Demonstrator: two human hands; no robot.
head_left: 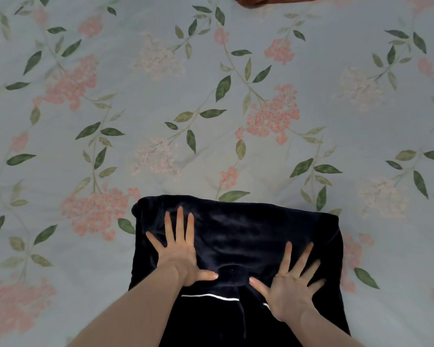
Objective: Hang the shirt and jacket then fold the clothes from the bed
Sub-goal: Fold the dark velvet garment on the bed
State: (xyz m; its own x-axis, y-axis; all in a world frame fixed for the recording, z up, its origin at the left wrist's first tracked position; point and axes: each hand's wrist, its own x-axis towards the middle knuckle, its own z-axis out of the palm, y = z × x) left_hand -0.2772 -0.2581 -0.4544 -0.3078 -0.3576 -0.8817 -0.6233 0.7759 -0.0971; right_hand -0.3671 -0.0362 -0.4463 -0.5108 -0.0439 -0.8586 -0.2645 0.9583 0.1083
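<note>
A dark navy garment [248, 236] with thin white piping lies folded over at the near edge of the bed. Its top fold forms a rounded rectangle. My left hand [183, 254] rests flat on the left part of the fold, fingers spread, holding nothing. My right hand [291, 281] lies flat on the right part, fingers spread as well, thumb pointing toward the left hand. Both palms press on the cloth. The garment's lower part runs out of view at the bottom.
The bed is covered by a pale blue sheet [211, 108] printed with pink flowers and green leaves. A bit of rust-brown cloth [268, 0] shows at the top edge, far from my hands.
</note>
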